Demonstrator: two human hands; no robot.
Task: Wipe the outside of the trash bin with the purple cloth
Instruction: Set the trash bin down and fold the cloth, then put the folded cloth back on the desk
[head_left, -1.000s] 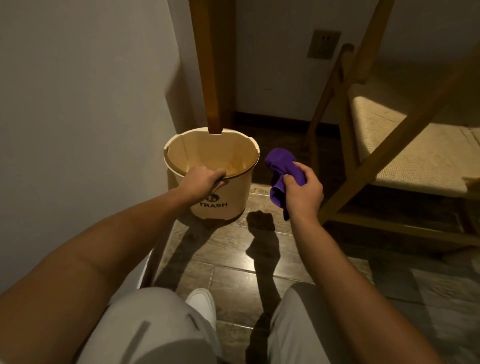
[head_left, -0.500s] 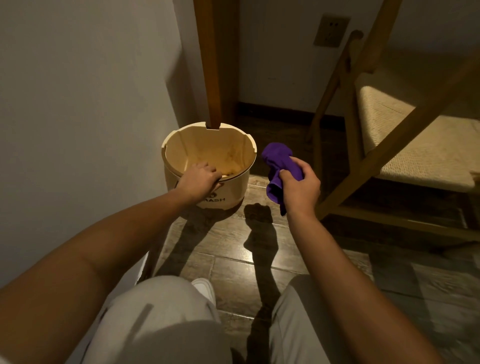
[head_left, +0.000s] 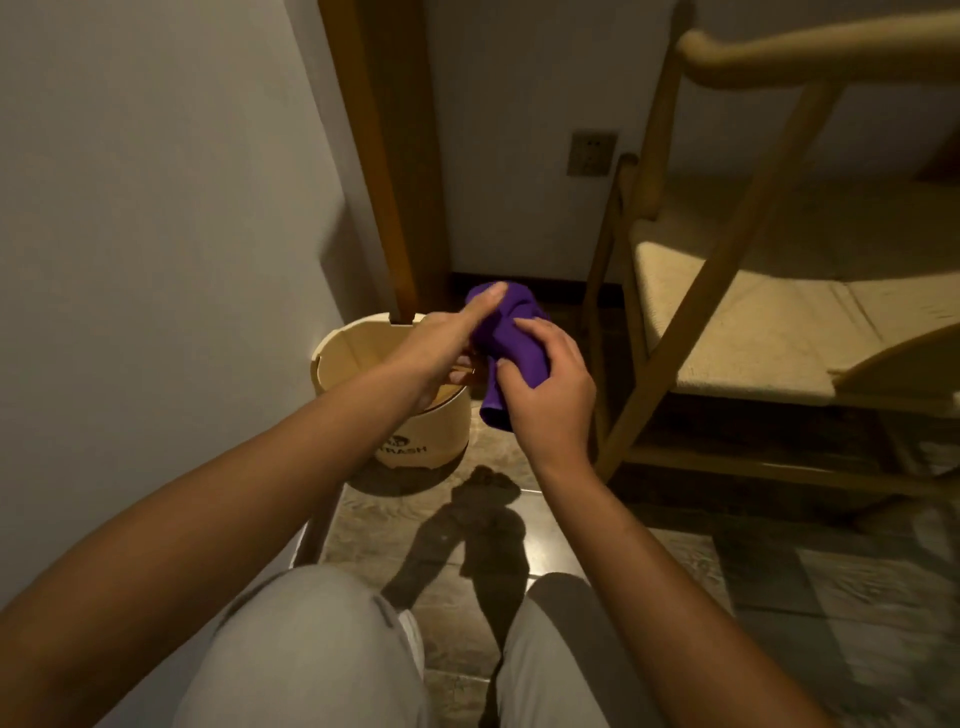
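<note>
Above the trash bin (head_left: 415, 415), which stands on the floor (head_left: 519, 525) in the corner by the wall (head_left: 156, 208), both hands meet on the purple cloth (head_left: 506, 343). Right hand (head_left: 550, 395) has its fingers curled tight around the bunched cloth; left hand (head_left: 441, 343) pinches the top, fingers nearly straight. Cloth hangs roughly upright, lower end down. Forearms hide part of the bin's rim and lettering.

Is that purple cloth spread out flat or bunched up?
Bunched up. The purple cloth is a crumpled wad gripped by the right hand, the left hand pinching its top, above the trash bin.
</note>
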